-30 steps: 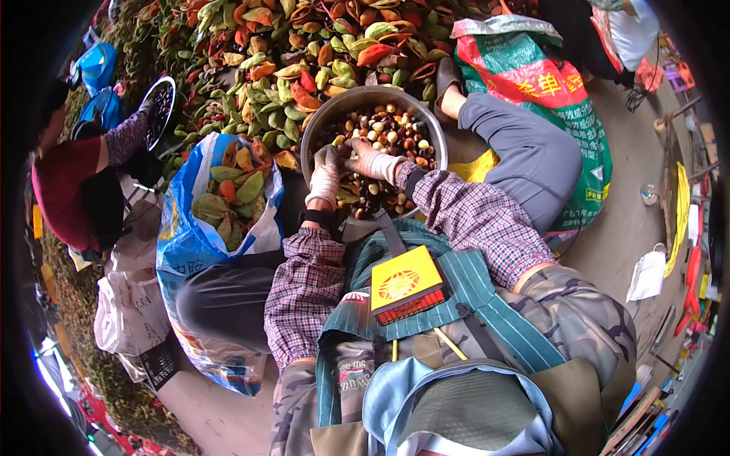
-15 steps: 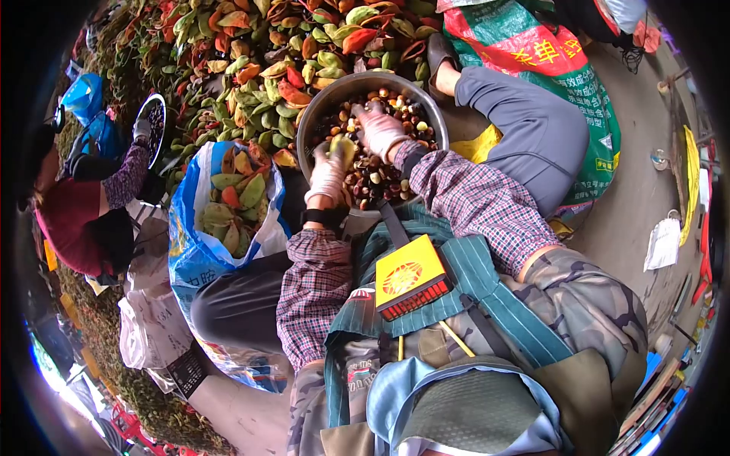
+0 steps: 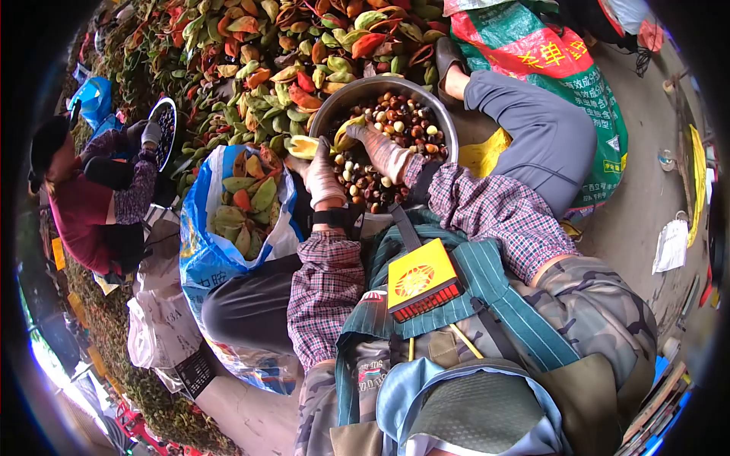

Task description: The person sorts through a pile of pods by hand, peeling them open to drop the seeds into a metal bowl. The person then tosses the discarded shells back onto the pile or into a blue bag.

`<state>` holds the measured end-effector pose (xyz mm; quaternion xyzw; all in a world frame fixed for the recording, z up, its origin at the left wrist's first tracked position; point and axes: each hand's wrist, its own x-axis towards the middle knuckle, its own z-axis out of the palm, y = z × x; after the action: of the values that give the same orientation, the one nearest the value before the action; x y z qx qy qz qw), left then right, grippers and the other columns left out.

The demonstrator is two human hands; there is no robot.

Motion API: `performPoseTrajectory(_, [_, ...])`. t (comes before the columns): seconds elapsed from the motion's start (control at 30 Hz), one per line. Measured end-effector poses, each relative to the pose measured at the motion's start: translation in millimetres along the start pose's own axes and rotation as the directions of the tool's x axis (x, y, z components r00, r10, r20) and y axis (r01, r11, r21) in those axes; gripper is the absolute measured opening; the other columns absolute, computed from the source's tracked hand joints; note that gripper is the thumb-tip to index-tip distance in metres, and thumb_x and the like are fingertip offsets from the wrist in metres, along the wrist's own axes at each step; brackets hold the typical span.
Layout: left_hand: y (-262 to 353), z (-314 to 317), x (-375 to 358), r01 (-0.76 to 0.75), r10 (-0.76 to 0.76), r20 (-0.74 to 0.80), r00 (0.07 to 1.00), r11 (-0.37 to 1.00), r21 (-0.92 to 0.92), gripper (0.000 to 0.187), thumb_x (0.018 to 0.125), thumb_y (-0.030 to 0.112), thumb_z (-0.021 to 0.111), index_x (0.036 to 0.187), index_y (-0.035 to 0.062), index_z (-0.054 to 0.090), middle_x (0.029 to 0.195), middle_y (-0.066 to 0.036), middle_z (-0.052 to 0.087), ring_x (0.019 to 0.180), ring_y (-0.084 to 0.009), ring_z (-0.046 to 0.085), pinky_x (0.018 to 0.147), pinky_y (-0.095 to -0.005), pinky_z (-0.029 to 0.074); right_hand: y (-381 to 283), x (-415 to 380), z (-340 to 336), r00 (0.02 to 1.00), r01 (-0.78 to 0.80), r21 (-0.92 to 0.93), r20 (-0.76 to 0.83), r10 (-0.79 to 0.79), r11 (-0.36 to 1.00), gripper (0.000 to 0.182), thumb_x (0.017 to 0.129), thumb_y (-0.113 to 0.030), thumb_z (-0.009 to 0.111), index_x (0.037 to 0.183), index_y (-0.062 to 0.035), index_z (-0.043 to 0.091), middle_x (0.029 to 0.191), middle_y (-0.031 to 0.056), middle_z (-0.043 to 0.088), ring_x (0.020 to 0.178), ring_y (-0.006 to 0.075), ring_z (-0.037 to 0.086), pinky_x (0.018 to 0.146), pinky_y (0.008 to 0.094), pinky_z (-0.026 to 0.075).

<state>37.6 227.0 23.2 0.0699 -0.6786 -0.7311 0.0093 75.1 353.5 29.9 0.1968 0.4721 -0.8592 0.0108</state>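
Observation:
Between my knees stands a round metal basin (image 3: 452,140) holding many dark, brown and cream seeds (image 3: 414,125). My left hand (image 3: 322,178), in a pale glove with dark fingertips, is closed on a yellow-green seed pod (image 3: 303,147) with its pale inside showing, at the basin's left rim. Just right of it, over the seeds, my right hand (image 3: 382,152) is closed on another yellow-green pod piece (image 3: 347,134). Whether the two pieces still join behind the fingers is hidden.
A large heap of red, orange and green pods (image 3: 266,83) lies beyond the basin. A blue-and-white bag (image 3: 199,228) of pods stands on the left, a green-and-red sack (image 3: 559,76) on the right. At far left another person (image 3: 84,205) works over a round pan (image 3: 169,137).
My left hand has moved left to the rim with the pod. The right hand has come off the seeds and now grips a pod piece. The view has shifted slightly.

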Motion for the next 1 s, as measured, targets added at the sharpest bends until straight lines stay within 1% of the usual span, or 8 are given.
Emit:
performPoseTrajectory(0.1, [47, 2, -10, -0.523, 0.677, 0.039, 0.735, 0.529, 0.668, 0.076, 0.079, 0.015, 0.071, 0.14, 0.0054, 0.026, 0.121, -0.014, 0.052, 0.113, -0.0263, 0.051, 0.094, -0.0368, 0.042, -31, 4, -10, 0.973, 0.183, -0.589, 0.225, -0.057, 0.787, 0.06, 0.089, -0.03, 0.057, 0.137, -0.0017, 0.033, 0.129, 0.0113, 0.049, 0.117, 0.0187, 0.045, 0.1, 0.03, 0.033])
performPoseTrajectory(0.17, [64, -3, -4, -0.736, 0.611, 0.497, 0.616, 0.222, 0.639, 0.063, 0.084, 0.026, 0.067, 0.136, 0.0069, 0.036, 0.113, -0.018, 0.057, 0.107, -0.0304, 0.056, 0.089, -0.0365, 0.045, -36, 8, -12, 0.953, 0.257, -0.668, 0.297, -0.066, 0.699, 0.052, 0.092, -0.027, 0.055, 0.133, -0.0034, 0.034, 0.124, 0.0135, 0.05, 0.116, 0.0204, 0.044, 0.099, 0.031, 0.034])
performPoseTrajectory(0.23, [57, -6, -5, -0.26, -0.111, 0.557, 0.823, 0.798, 0.544, 0.053, 0.092, 0.038, 0.053, 0.133, 0.0064, 0.042, 0.117, -0.022, 0.056, 0.108, -0.0357, 0.054, 0.091, -0.0375, 0.043, -30, 17, -14, 0.908, 0.368, -0.541, 0.385, -0.166, 0.756, 0.049, 0.092, -0.029, 0.056, 0.13, -0.0058, 0.037, 0.12, 0.0127, 0.051, 0.113, 0.0192, 0.045, 0.098, 0.0322, 0.035])
performPoseTrajectory(0.47, [32, 22, -32, -0.431, 0.313, 0.41, 0.857, 0.872, 0.233, 0.041, 0.097, 0.027, 0.043, 0.129, 0.0005, 0.044, 0.113, -0.016, 0.058, 0.099, -0.0243, 0.057, 0.086, -0.0323, 0.045, -42, -13, 9, 0.914, 0.333, -0.842, 0.177, -0.365, 0.425, 0.044, 0.093, -0.043, 0.045, 0.124, -0.0107, 0.047, 0.101, 0.0236, 0.062, 0.094, 0.0403, 0.059, 0.079, 0.0449, 0.048])
performPoseTrajectory(0.6, [18, 17, -30, -0.215, 0.113, 0.268, 0.957, 0.895, 0.391, 0.039, 0.098, 0.032, 0.043, 0.116, -0.0013, 0.052, 0.1, -0.011, 0.062, 0.09, -0.0206, 0.058, 0.08, -0.0316, 0.046, -12, -6, -1, 0.878, 0.415, -0.781, 0.209, -0.431, 0.466, 0.037, 0.091, -0.036, 0.051, 0.123, -0.0171, 0.044, 0.089, 0.0214, 0.063, 0.084, 0.0426, 0.06, 0.071, 0.0489, 0.049])
performPoseTrajectory(0.7, [-3, 10, -17, 0.27, -0.263, 0.19, 0.946, 0.963, -0.01, 0.037, 0.094, 0.038, 0.048, 0.106, 0.004, 0.057, 0.089, -0.003, 0.06, 0.077, -0.0106, 0.055, 0.073, -0.0252, 0.046, 23, 11, -21, 0.836, 0.521, -0.703, 0.306, -0.456, 0.484, 0.035, 0.091, -0.024, 0.054, 0.124, -0.0183, 0.045, 0.09, 0.02, 0.064, 0.084, 0.0415, 0.061, 0.07, 0.0463, 0.049])
performPoseTrajectory(0.77, [-16, 1, 2, 0.498, -0.515, 0.145, 0.845, 0.856, 0.138, 0.036, 0.089, 0.039, 0.05, 0.098, 0.0072, 0.061, 0.087, -0.002, 0.06, 0.076, -0.0106, 0.055, 0.072, -0.0237, 0.045, 36, 14, -26, 0.867, 0.498, -0.616, 0.333, -0.371, 0.61, 0.031, 0.094, -0.014, 0.047, 0.125, -0.011, 0.047, 0.112, 0.0152, 0.058, 0.101, 0.0252, 0.059, 0.086, 0.0322, 0.045])
performPoseTrajectory(1.0, [-9, -18, 3, 0.29, -0.411, 0.22, 0.885, 0.855, 0.43, 0.045, 0.092, 0.043, 0.046, 0.111, 0.0043, 0.057, 0.099, -0.01, 0.063, 0.089, -0.019, 0.058, 0.081, -0.0299, 0.045, 7, -3, -9, 0.949, 0.185, -0.819, 0.292, 0.118, 0.543, 0.069, 0.083, -0.032, 0.067, 0.135, -0.0132, 0.026, 0.11, 0.0246, 0.057, 0.105, 0.0372, 0.057, 0.091, 0.0409, 0.042])
